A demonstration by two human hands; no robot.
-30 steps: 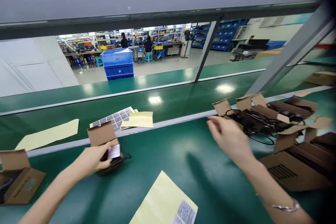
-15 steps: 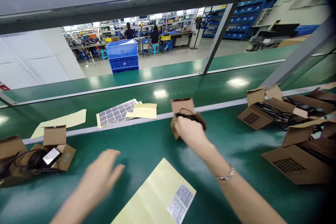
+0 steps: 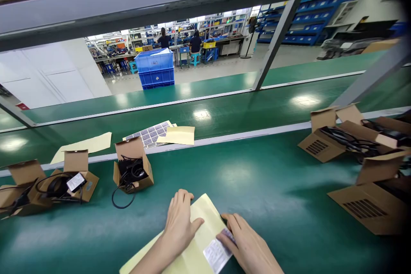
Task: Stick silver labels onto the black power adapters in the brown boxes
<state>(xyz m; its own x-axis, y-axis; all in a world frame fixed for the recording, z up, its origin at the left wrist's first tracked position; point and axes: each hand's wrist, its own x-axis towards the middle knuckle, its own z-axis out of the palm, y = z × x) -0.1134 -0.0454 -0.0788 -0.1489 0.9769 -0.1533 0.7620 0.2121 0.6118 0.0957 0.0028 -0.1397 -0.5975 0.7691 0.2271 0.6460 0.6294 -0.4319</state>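
A pale yellow backing sheet lies at a slant on the green work surface, with printed silver labels near its right corner. My left hand rests on the sheet's upper part, fingers stretched out and thumb apart. At the right edge, my right hand pinches the sheet's label corner between thumb and fingers; the fingertips partly cover the upper label. An open brown box holding a black adapter and cable stands beyond my left hand, its cable looping onto the surface.
More open boxes with black cables stand at the left and right. Sheets of labels and a blank yellow sheet lie across the pale rail. Metal posts rise behind; two people sit far off.
The box my right hand was on now stands farther left, released. My right hand has come down to the label corner, and my left hand has moved right onto the sheet.
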